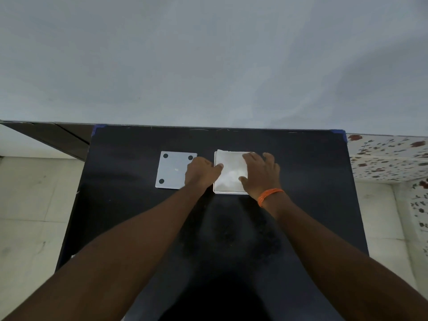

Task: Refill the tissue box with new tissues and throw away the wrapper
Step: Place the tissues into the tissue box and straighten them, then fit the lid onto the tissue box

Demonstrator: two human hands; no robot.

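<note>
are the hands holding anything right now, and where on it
Nothing is lifted. Both hands rest on the tissues in the open white box: the left hand at their left edge, the right hand flat over their right side. A firm grip cannot be told.

No readable text, labels, brands or numbers anywhere

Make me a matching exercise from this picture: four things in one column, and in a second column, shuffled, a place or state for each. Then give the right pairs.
Things
1. base panel
2. tissues
3. right hand
4. orange band

Places or states
A. on the wrist of the right arm
B. lying flat to the left of the box, dark round pads facing up
C. filling the open white tissue box
D. spread on top of the tissues

Pairs: 1-B, 2-C, 3-D, 4-A
</note>
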